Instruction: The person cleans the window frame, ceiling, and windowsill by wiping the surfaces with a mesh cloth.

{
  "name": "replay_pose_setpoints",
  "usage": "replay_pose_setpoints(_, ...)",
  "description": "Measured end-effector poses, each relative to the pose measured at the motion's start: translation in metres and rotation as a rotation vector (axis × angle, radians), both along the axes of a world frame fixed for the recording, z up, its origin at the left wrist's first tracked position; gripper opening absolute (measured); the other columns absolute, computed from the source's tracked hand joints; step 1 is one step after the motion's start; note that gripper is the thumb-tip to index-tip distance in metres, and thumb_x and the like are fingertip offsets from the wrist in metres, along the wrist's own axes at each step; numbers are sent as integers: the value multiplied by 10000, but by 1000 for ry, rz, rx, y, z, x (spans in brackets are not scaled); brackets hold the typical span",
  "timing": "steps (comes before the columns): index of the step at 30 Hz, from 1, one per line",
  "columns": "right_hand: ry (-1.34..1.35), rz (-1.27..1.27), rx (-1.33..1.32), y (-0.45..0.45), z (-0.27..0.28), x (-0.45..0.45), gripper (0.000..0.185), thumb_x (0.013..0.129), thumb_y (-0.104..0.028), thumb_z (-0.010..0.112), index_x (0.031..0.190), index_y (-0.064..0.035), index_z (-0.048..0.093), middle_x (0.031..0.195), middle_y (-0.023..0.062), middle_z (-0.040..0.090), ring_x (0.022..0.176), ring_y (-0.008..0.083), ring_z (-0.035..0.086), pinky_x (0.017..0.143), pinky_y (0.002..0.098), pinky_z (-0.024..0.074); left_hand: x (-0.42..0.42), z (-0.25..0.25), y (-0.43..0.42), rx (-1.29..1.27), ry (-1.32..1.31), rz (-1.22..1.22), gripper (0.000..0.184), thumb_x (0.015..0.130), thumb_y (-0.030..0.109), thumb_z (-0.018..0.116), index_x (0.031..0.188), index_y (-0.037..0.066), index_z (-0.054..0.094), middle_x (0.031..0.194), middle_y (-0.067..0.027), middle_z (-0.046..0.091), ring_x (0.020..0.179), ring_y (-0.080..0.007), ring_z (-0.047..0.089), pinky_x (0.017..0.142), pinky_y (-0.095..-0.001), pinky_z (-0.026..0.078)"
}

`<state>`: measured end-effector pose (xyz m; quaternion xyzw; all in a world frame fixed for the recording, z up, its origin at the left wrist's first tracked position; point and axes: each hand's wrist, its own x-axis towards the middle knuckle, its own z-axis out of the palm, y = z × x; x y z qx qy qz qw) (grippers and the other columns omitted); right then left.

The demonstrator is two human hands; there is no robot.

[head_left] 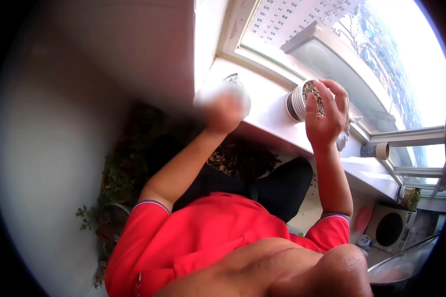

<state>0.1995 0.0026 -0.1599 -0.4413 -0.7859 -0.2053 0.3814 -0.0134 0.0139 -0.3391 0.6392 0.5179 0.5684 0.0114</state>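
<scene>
My left hand [225, 113] is over the white sill, at a blurred, round white thing [210, 99] whose kind I cannot make out. Its fingers are smeared, so their grip is hidden. Behind that thing, a small piece with a dark mesh-like pattern [232, 77] shows. My right hand [330, 110] is raised beside a white ribbed pot [295, 103] filled with brown, grainy bits [312, 92]. Its thumb and fingers are apart and curved in front of the pot's mouth; whether they touch the rim is unclear.
The white windowsill [270, 111] runs along a window overlooking buildings. Farther right on it are a crumpled whitish thing [345, 138] and a grey cylindrical container [374, 151]. Leafy plants [116, 180] stand low on the left. An outdoor air-conditioner unit [387, 227] is at lower right.
</scene>
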Motion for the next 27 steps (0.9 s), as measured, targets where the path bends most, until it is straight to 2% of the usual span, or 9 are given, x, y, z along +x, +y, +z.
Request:
replay_pose_setpoints(3,-70,79,-139,-8,-14,-3,241,783,-62,759,1022,-63,735,1097,96,698,1077,327,663,930,434,516,0,0,-3,-25,-47,-32,285,888,198,669,688,47,533,617,-151,542,547,-374,556,499,-456,431)
replay_pose_setpoints(8,-34,193,-355,-25,-54,-9,226,817,-89,748,1039,-49,734,1105,106,706,1100,321,673,927,436,549,-2,9,-3,16,-77,-60,233,865,194,679,725,34,582,645,-151,574,567,-368,576,518,-446,453)
replay_pose_setpoints(11,27,238,-540,-29,-71,-23,410,861,-153,733,1254,-57,667,1267,138,665,1116,361,665,937,441,545,0,5,-4,4,-63,-51,215,849,188,690,741,26,600,659,-156,594,577,-371,594,530,-444,470)
replay_pose_setpoints(12,16,186,-584,-24,-77,-23,569,881,-192,724,1407,-55,554,1340,169,626,1167,378,641,973,449,528,-1,7,-5,-7,-57,-51,212,848,186,690,741,26,601,660,-156,596,579,-371,597,532,-443,472)
replay_pose_setpoints(15,108,-46,-615,-3,-102,-10,694,887,-215,718,1497,-32,442,1354,199,612,1233,380,608,1018,454,503,-3,4,-5,-25,-13,-36,176,823,176,698,752,36,617,665,-145,608,581,-365,604,534,-442,482)
replay_pose_setpoints(16,200,-18,-755,-2,-101,-5,769,897,-222,704,1549,-12,353,1374,219,602,1278,381,581,1051,455,482,-5,-3,-5,-27,24,-25,152,804,175,698,763,47,628,677,-138,618,593,-359,611,542,-442,493)
replay_pose_setpoints(19,128,-56,-648,-10,-101,-5,756,902,-219,691,1543,0,355,1372,223,607,1252,386,600,1040,453,488,-6,-5,-3,-24,51,-7,145,792,178,690,778,50,625,686,-131,618,607,-366,615,545,-453,496)
replay_pose_setpoints(27,53,-132,-602,-19,-119,20,640,898,-220,691,1477,-53,477,1343,175,650,1194,361,645,998,444,519,-5,-6,-3,3,65,-19,142,794,173,687,800,48,620,704,-129,622,618,-366,618,549,-456,495)
